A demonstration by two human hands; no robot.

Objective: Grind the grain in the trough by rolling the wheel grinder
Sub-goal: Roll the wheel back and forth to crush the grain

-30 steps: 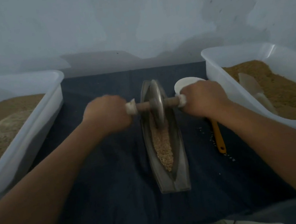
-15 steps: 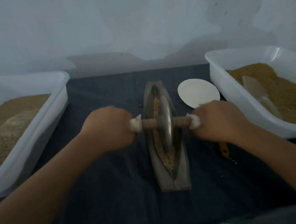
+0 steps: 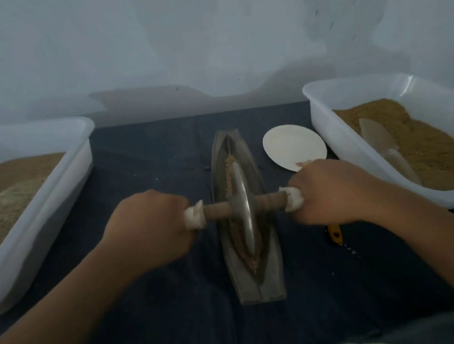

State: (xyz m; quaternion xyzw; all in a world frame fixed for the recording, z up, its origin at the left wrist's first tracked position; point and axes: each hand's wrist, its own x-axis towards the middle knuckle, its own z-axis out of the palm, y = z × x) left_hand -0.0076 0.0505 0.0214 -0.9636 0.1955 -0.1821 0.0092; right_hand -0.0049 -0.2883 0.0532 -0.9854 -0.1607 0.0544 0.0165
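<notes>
Head camera looks down on a person's left hand (image 3: 152,227) and right hand (image 3: 329,193), each curled into a fist, knuckles up, gripping one end of the wooden axle (image 3: 216,212) of a wheel grinder (image 3: 244,213). White wrapping (image 3: 194,219) pokes out of each fist on the inner side. Between the fists the metal wheel stands upright on its edge in the groove of a long, boat-shaped trough (image 3: 273,266), which lies lengthwise, pointing away from the person, on a counter covered with dark blue cloth (image 3: 166,309). Brown grain (image 3: 231,168) lines the groove, showing both beyond the wheel and at its near end.

Just past the right hand lies a round white plate (image 3: 291,146) with a smear of brown at its near edge; the fist hides part of that edge. A yellow tool handle (image 3: 335,234) juts out from under the right wrist, the rest of it hidden, and a few spilled grains (image 3: 349,251) dot the cloth near it.

White plastic tubs flank the trough: the left tub (image 3: 50,200) holds a heap of brown meal, and the right tub (image 3: 328,118) holds the same, with a pale scoop (image 3: 380,137) lying on top. A pale, patchy wall (image 3: 201,30) closes the scene behind
</notes>
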